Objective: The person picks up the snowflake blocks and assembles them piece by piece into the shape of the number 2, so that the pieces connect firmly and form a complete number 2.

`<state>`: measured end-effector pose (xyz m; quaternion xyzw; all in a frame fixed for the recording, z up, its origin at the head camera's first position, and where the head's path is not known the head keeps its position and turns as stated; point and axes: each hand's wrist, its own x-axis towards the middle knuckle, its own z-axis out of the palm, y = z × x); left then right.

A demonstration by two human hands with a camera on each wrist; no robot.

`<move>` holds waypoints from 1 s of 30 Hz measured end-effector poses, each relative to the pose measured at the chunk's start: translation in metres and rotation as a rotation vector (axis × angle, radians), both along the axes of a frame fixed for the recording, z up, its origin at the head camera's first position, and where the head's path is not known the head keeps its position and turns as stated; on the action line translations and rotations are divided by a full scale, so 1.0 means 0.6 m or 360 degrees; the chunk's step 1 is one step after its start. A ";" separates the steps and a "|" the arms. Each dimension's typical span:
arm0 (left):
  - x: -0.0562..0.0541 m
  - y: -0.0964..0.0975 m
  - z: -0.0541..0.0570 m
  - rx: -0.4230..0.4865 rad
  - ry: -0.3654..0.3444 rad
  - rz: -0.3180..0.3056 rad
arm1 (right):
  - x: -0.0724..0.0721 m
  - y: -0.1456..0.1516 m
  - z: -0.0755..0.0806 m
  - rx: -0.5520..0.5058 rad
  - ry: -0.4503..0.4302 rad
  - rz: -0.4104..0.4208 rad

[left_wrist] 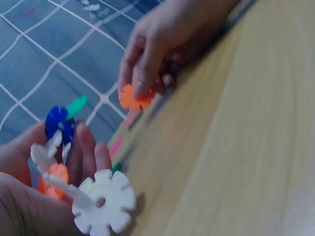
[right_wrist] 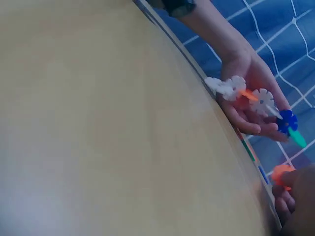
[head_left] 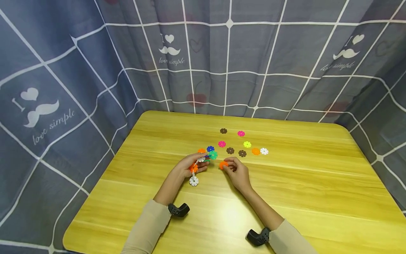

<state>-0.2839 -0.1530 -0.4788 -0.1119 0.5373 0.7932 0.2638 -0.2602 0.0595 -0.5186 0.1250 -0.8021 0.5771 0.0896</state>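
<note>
The left sleeve and right sleeve are plain beige. At the left one's end sits a bent black device; a matching black device sits at the right one's, both apparently dotted with small holes.

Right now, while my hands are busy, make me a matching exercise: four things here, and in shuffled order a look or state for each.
Things:
1. Left hand
2. Right hand
3. Table
4. Curtain

Looks or states:
A. Pinches a lone orange disc
B. Printed with a white grid
C. Holds a disc chain
D. Shows wood grain

Pairs: 1-C, 2-A, 3-D, 4-B
</note>
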 end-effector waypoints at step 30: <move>0.015 0.023 -0.009 -0.0412 0.0344 -0.0232 | 0.039 -0.003 0.052 -0.0309 0.0063 0.0081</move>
